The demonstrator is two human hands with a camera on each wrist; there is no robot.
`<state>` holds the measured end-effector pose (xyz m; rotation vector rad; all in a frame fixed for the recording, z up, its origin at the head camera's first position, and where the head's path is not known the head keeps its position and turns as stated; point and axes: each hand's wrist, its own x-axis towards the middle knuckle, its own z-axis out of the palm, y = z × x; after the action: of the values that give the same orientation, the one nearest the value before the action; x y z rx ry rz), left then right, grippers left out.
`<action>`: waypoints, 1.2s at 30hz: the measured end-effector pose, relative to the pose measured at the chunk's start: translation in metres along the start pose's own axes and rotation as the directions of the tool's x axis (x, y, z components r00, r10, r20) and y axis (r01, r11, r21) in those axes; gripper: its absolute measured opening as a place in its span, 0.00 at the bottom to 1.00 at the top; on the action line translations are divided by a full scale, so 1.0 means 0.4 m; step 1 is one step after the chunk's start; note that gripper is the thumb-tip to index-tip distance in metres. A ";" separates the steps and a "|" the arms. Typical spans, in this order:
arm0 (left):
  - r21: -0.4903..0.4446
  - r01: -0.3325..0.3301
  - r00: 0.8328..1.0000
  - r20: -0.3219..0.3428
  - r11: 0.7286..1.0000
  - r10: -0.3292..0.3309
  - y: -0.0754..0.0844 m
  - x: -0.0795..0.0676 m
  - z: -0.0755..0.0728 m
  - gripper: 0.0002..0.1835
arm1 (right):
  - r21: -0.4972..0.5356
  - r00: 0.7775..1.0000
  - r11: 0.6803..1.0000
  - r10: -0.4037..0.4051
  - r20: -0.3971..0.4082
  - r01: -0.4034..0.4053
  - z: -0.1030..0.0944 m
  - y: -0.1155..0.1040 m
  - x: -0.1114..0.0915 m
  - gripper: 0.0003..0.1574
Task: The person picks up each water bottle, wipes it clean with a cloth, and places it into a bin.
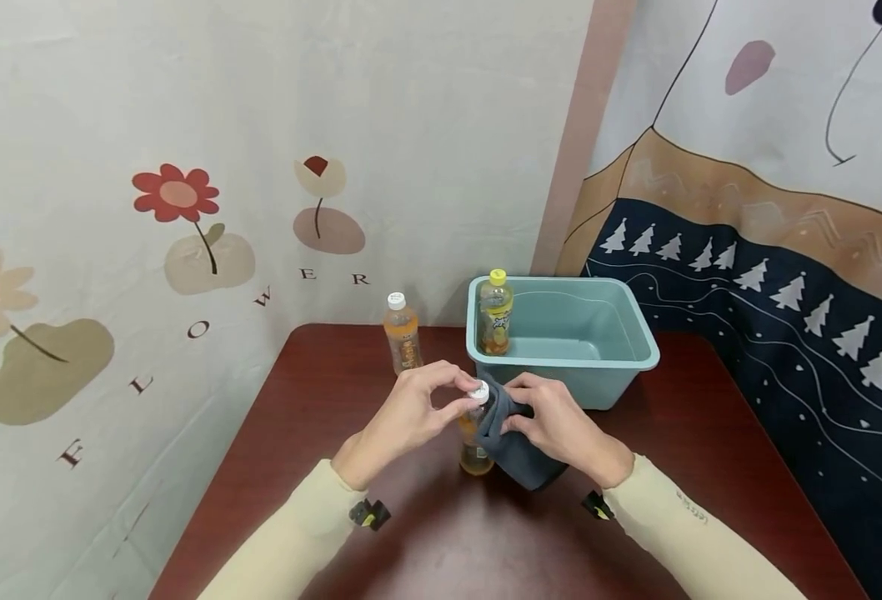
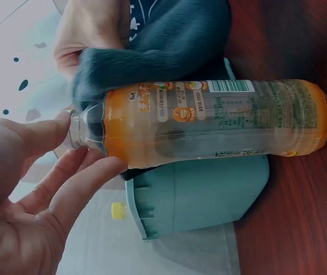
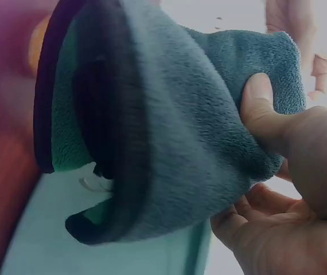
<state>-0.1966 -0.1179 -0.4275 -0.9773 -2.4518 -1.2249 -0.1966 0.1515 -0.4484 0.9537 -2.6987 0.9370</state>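
A clear bottle with an orange label (image 2: 180,123) stands upright on the table in front of the bin. My left hand (image 1: 411,410) pinches it at the white cap (image 1: 479,390) and neck, thumb on one side and fingers on the other. From the right, my right hand (image 1: 561,421) grips a dark grey-blue towel (image 3: 192,126) between thumb and fingers. The folded top of the towel lies against the bottle's neck and shoulder, while the rest hangs down beside it. In the right wrist view the towel hides most of the bottle.
Behind the hands stands a light teal bin (image 1: 561,364) holding a yellow-capped bottle (image 1: 497,312) at its left end. Left of the bin is another white-capped bottle of amber drink (image 1: 402,336). The dark red table (image 1: 298,433) meets a printed cloth backdrop (image 1: 441,167).
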 end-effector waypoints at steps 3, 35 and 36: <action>-0.002 -0.002 1.000 0.000 1.000 0.002 0.000 0.002 0.000 0.10 | -0.005 0.999 1.000 0.024 0.024 -0.024 0.020 0.022 -0.007 0.20; 0.019 0.029 0.999 0.017 0.999 -0.029 -0.006 0.002 -0.003 0.10 | 0.030 0.992 0.997 0.067 0.109 -0.070 0.126 0.100 -0.018 0.21; 0.017 0.035 0.999 0.014 0.999 -0.036 -0.008 0.001 -0.002 0.10 | 0.029 0.994 0.997 0.065 0.089 -0.068 0.116 0.091 -0.016 0.21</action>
<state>-0.1990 -0.1198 -0.4286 -0.9453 -2.4965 -1.2107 -0.2097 0.1493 -0.5060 0.9374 -2.8134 0.9751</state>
